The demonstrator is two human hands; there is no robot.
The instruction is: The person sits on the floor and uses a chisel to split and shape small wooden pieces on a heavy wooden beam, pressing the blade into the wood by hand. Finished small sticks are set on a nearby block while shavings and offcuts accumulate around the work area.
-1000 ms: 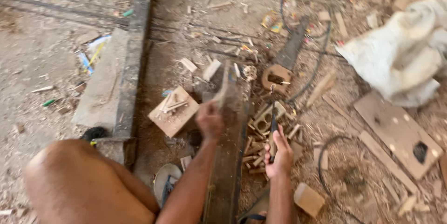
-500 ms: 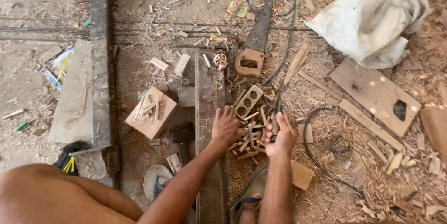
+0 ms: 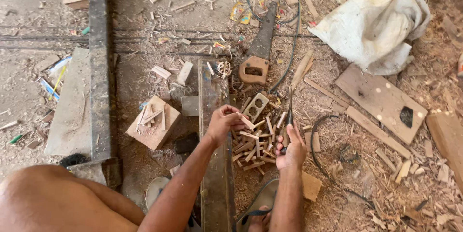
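Left hand: fingers curled narrow, tips pinching one end of a small wooden stick. The stick juts out from the fingertips toward the right hand, raised just above the pile. The hand itself sits over the edge of a long dark plank that runs from below the wrist to beyond the knuckles.

Right hand: fingers wrapped shut around the handle of a thin dark tool. The shaft sticks up past the fingertips, away from the person. Kind of tool: cannot tell, too thin and partly hidden.

Between the two hands, just under the fingers: a loose pile of short wood sticks lying crosswise on the sawdust. Just beyond the left fingertips lies a pale wooden piece with round holes, touching the pile's far edge.

Farther beyond the fingers: a handsaw with a wooden handle, blade pointing away. A dark cable runs beside it.

To the outer side of the left hand, near: a square wooden block with a few sticks on top. Well apart from the right hand, far side: a crumpled white cloth and a flat board.
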